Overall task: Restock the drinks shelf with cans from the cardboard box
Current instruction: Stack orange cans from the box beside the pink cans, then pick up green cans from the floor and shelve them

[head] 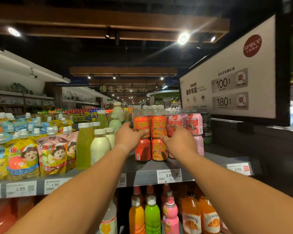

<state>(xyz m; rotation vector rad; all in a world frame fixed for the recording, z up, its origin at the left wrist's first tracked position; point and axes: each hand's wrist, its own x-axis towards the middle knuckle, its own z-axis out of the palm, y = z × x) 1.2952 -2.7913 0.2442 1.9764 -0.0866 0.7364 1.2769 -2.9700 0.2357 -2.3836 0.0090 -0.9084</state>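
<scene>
Reaching over the shelf edge [142, 176] | left hand [128, 137] wraps the upper orange can [141, 124] – likely squaring it on the stack | right hand [179, 141] grips the pink can [173, 123], probably to steady it | stacked two high to save space | cardboard box not in view | sign [227, 78] beyond.

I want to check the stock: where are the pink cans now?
In the head view, the pink cans stand stacked on the shelf, right of the orange cans and behind the right hand.
</scene>
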